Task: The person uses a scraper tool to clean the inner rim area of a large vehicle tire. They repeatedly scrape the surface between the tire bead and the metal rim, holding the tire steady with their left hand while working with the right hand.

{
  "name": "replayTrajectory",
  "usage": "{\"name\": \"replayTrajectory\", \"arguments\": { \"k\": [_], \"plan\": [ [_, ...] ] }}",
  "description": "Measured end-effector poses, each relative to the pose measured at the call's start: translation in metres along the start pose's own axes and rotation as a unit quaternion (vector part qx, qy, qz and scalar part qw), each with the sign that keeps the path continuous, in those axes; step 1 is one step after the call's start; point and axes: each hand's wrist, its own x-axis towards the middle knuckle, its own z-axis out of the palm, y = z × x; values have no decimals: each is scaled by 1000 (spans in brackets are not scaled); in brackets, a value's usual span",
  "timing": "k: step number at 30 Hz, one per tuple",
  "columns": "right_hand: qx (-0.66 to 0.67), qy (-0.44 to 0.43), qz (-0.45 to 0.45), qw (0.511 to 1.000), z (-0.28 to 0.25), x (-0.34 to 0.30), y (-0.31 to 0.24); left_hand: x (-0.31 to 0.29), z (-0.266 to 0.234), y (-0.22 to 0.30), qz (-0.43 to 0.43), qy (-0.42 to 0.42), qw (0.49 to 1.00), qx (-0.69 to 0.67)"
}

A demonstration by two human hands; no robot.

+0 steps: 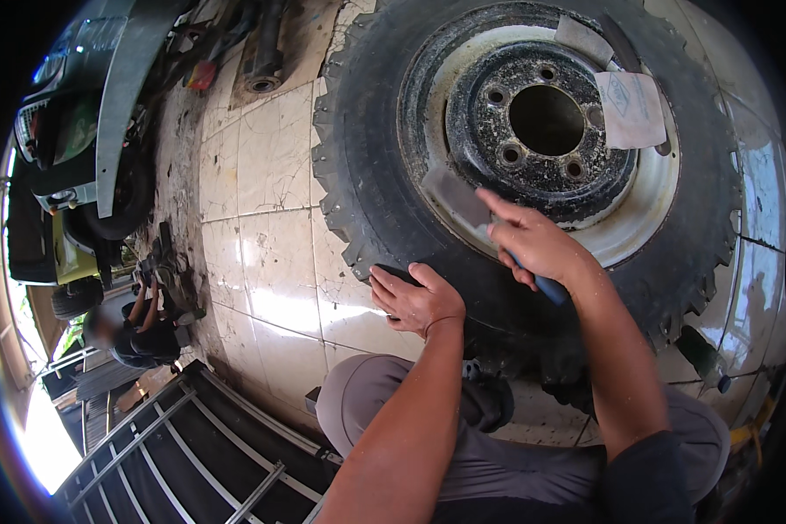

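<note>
A big black tyre [367, 175] on a rusty, flaking wheel rim [646, 231] lies flat in front of me. My right hand [541, 244] grips a scraper [458, 196] with a wide grey blade and a blue handle end. Its index finger stretches along the tool, and the blade lies over the near left rim edge. My left hand [419, 301] rests on the tyre's near left shoulder, thumb apart and fingers bent over the tread. One sandpaper piece [633, 109] lies on the rim's right side, with another piece [583, 41] farther back. Beneath them runs a dark bar [620, 44], partly covered.
Pale tiles [271, 236] surround the tyre. A dark metal tube [266, 61] lies at the far left. Beyond it stand vehicles [87, 192] and another person [144, 327]. A barred metal frame [192, 454] is at lower left; a dark bottle [703, 356] lies right.
</note>
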Motion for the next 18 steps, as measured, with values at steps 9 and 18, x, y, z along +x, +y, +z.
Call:
{"name": "replayTrajectory", "arguments": {
  "k": [9, 18],
  "plan": [
    [-77, -49, 2, 996, -6, 2, 0, 1, 3, -6, -3, 12, 1000, 1],
    [20, 1, -18, 1000, -4, -2, -1, 3, 3, -4, 2, 15, 1000, 0]
  ]
}}
